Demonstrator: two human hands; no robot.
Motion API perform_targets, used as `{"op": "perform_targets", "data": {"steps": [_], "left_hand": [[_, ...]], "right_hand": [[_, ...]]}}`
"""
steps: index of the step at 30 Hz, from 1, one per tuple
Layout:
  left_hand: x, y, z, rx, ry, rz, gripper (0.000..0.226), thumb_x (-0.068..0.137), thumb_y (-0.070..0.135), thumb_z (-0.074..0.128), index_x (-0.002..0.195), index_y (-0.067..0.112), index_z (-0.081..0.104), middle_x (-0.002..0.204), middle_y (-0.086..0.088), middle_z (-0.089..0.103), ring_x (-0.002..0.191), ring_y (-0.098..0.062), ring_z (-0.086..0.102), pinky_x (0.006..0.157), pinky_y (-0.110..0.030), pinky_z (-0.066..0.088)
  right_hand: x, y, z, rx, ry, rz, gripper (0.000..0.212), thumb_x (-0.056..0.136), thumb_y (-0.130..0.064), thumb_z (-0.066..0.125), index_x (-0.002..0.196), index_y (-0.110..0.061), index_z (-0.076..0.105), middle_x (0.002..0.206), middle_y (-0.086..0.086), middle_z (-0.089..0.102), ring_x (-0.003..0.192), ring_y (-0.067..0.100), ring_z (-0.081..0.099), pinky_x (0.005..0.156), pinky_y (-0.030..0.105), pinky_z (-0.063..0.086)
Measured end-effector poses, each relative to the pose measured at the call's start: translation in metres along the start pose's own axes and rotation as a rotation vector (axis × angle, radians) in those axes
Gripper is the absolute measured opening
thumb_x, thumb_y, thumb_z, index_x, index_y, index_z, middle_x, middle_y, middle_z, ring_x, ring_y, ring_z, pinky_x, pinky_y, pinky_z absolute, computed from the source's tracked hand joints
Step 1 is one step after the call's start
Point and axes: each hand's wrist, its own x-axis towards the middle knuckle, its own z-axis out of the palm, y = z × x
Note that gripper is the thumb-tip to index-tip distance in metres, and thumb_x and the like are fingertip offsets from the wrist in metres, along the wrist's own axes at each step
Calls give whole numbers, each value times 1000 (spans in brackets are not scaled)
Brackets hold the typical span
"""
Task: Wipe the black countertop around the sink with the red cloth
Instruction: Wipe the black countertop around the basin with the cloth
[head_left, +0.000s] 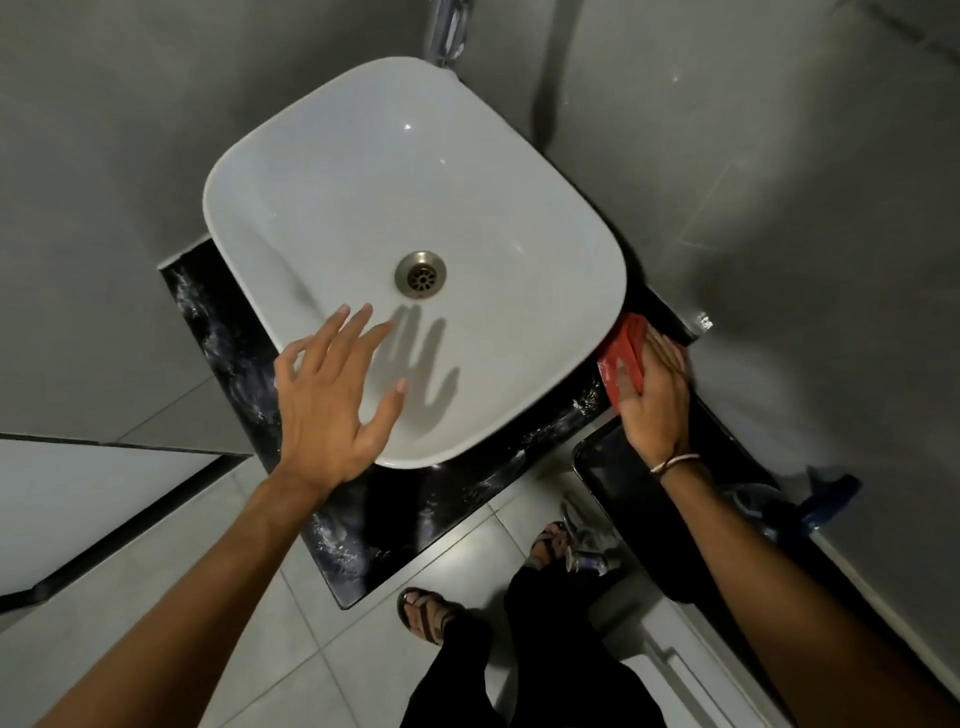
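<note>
A white basin (322, 171) with a metal drain (421, 274) stands on the black countertop (400, 512), which shows white streaks. My right hand (655, 402) presses the red cloth (623, 358) flat on the counter at the basin's right side, close to the wall. Part of the cloth is hidden under my palm. My left hand (332, 397) hovers over the basin's near left rim with fingers spread and nothing in it, casting a shadow inside the bowl.
Grey tiled walls close in behind and to the right. A dark glossy ledge (613, 467) runs under my right forearm, with a blue object (821, 499) on it. My sandalled feet (423, 613) stand on pale floor tiles below the counter's front edge.
</note>
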Motion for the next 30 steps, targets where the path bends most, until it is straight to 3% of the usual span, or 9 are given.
{"op": "perform_targets", "data": {"steps": [7, 12, 15, 20, 22, 24, 25, 27, 30], "left_hand": [[0, 0, 1, -169, 47, -27, 63, 96, 56, 36, 145, 22, 54, 159, 1, 49, 155, -15, 32, 114, -50, 29], [-16, -5, -22, -657, -71, -115, 63, 99, 55, 33, 155, 27, 37, 169, 6, 32, 160, -8, 13, 129, -42, 10], [-48, -7, -44, -813, -46, -151, 50, 105, 41, 35, 153, 28, 37, 166, 5, 36, 157, -9, 25, 131, -41, 18], [-120, -26, -68, -738, 172, -276, 43, 107, 33, 34, 142, 14, 52, 133, 2, 59, 120, 3, 55, 104, -10, 40], [-151, -27, -67, -691, 203, -329, 35, 107, 25, 38, 135, 14, 55, 124, 2, 59, 111, 9, 54, 95, -5, 40], [-173, -19, -59, -658, 153, -344, 31, 106, 18, 40, 132, 15, 57, 126, 1, 58, 117, 7, 52, 101, -14, 44], [-181, -15, -53, -651, 110, -347, 31, 105, 17, 40, 131, 13, 57, 131, -1, 58, 124, -1, 53, 108, -23, 44], [-186, 3, -36, -621, 3, -336, 38, 106, 18, 40, 138, 8, 57, 144, -6, 55, 138, -16, 49, 121, -34, 39], [-168, 34, -1, -365, -56, -151, 46, 105, 21, 42, 147, 5, 53, 157, -14, 48, 148, -27, 43, 128, -34, 29]], "right_hand": [[-70, -34, 55, 68, 61, 77, 65, 91, -29, 54, 144, 8, 49, 154, 26, 48, 148, 40, 38, 127, 54, 25], [-149, -83, 106, 17, 54, 69, 64, 102, -35, 42, 148, 9, 43, 162, 23, 38, 155, 36, 28, 130, 47, 17], [-191, -122, 138, -159, -5, 19, 66, 104, -36, 41, 147, 14, 39, 164, 25, 32, 158, 33, 23, 132, 44, 12], [-229, -187, 174, -167, -224, 39, 89, 100, -50, 44, 157, 10, 10, 170, 23, -8, 160, 35, -9, 132, 45, -4], [-224, -200, 167, -121, -367, 74, 83, 101, -49, 46, 157, 5, 21, 169, 23, -16, 159, 35, -18, 131, 42, -12], [-206, -205, 140, -23, -515, 135, 69, 99, -43, 54, 153, -3, 36, 172, 22, -2, 162, 33, -4, 132, 40, -3], [-195, -207, 123, 41, -539, 125, 60, 98, -37, 59, 148, -7, 47, 169, 20, 21, 159, 32, 19, 132, 39, 13], [-174, -205, 81, 123, -446, -17, 33, 94, -23, 66, 125, -10, 71, 133, 13, 70, 125, 25, 66, 111, 36, 49], [-130, -207, 27, 194, -164, -235, 14, 95, -20, 67, 93, -12, 78, 86, 2, 80, 80, 12, 75, 77, 25, 60]]}}
